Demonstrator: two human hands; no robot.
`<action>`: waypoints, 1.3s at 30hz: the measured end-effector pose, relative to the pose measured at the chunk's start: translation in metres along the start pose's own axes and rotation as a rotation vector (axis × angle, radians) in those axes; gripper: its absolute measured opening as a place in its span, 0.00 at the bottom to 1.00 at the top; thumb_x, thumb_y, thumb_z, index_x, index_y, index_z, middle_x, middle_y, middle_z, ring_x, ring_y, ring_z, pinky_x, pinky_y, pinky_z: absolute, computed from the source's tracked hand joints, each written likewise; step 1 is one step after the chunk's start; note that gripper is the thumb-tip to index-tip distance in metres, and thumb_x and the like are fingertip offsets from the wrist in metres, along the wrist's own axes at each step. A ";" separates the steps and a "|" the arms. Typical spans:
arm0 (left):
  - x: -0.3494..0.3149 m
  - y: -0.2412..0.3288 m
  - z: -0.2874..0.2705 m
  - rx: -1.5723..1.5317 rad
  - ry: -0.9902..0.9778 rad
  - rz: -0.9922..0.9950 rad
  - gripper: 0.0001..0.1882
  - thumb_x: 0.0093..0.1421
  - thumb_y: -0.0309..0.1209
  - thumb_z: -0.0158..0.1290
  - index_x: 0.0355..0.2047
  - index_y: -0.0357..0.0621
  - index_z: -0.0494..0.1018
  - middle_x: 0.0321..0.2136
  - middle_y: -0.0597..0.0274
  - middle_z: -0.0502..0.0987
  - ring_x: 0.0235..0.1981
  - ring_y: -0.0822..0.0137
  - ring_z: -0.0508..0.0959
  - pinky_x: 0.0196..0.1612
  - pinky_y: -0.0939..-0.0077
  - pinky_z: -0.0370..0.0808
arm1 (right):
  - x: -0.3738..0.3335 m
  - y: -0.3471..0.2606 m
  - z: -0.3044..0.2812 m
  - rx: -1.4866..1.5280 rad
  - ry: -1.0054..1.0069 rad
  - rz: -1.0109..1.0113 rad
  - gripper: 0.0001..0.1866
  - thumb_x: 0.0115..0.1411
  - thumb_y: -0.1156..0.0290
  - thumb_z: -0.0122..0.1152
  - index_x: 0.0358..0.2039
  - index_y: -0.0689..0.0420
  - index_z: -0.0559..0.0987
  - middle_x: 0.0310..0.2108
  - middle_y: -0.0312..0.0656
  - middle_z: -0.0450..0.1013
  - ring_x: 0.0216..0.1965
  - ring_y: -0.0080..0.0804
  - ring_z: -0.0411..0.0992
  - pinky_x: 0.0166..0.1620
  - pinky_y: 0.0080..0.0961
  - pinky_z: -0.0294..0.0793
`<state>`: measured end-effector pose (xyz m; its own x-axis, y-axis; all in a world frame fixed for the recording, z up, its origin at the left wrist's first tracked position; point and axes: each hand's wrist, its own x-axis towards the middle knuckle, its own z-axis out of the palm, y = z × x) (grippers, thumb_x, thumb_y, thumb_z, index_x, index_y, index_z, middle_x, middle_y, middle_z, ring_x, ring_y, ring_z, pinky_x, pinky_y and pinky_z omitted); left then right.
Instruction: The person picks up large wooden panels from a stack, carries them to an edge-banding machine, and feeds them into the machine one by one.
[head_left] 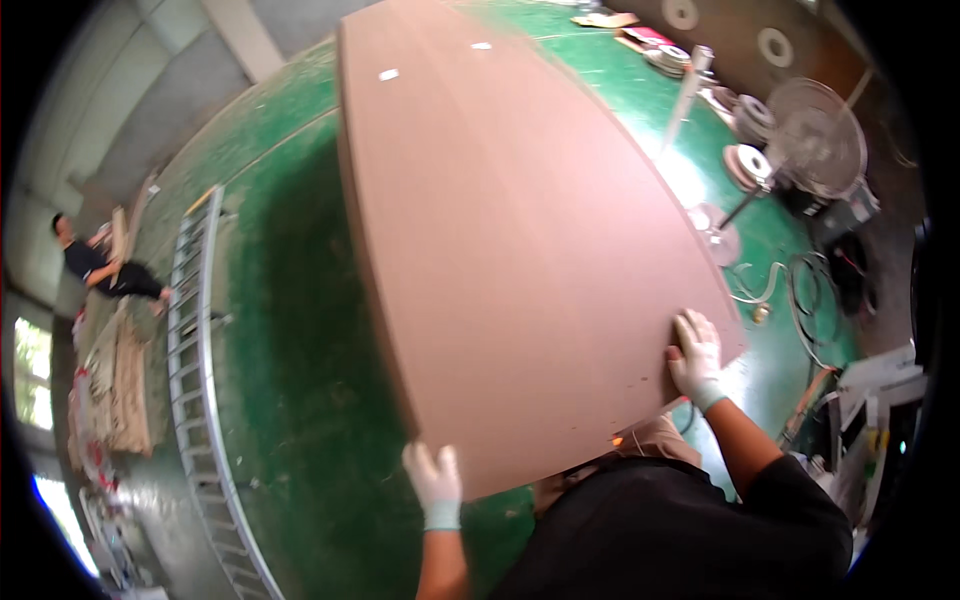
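Observation:
A large, long brown panel [540,230] stretches away from me above the green floor, its near end just in front of my body. At its near left corner my left hand [434,485], in a white glove, is closed on the edge, though the fingers show only in part. My right hand [699,358], gloved too, rests on the top face near the right corner with its fingers laid out along the surface. Two small white patches [389,75] lie toward the panel's far end. What supports the panel underneath is hidden.
A metal ladder-like frame [204,370] lies on the left floor. Beyond it a person [105,262] holds boards beside a stack of brown strips [122,385]. A standing fan [815,140], rolls of edging [748,165] and loose cables [805,300] are on the right.

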<state>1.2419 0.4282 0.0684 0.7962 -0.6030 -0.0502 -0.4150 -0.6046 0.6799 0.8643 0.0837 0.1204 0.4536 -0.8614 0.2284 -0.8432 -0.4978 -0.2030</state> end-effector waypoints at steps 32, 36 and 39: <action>-0.088 0.061 0.031 0.117 -0.325 0.403 0.27 0.75 0.44 0.42 0.55 0.29 0.73 0.53 0.39 0.78 0.53 0.47 0.77 0.61 0.56 0.72 | -0.525 -0.041 -0.127 0.585 0.349 0.901 0.18 0.64 0.63 0.61 0.52 0.57 0.81 0.47 0.52 0.80 0.51 0.51 0.77 0.55 0.41 0.76; -0.208 0.101 0.071 0.119 -0.790 0.658 0.26 0.75 0.44 0.42 0.55 0.30 0.74 0.53 0.40 0.78 0.53 0.48 0.77 0.60 0.56 0.72 | -0.649 -0.029 -0.170 0.079 0.426 1.155 0.16 0.62 0.63 0.64 0.46 0.58 0.83 0.43 0.49 0.81 0.46 0.51 0.79 0.52 0.45 0.78; -0.291 0.119 0.079 0.099 -1.142 0.785 0.26 0.75 0.43 0.43 0.54 0.30 0.74 0.52 0.40 0.79 0.52 0.48 0.77 0.60 0.56 0.73 | -0.695 -0.031 -0.183 -0.048 0.176 1.223 0.15 0.63 0.59 0.62 0.41 0.56 0.85 0.37 0.48 0.81 0.43 0.49 0.79 0.48 0.45 0.77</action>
<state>0.9263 0.4910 0.1062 -0.4343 -0.8562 -0.2797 -0.6487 0.0818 0.7567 0.5228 0.7162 0.1428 -0.6817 -0.7306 0.0390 -0.6969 0.6321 -0.3388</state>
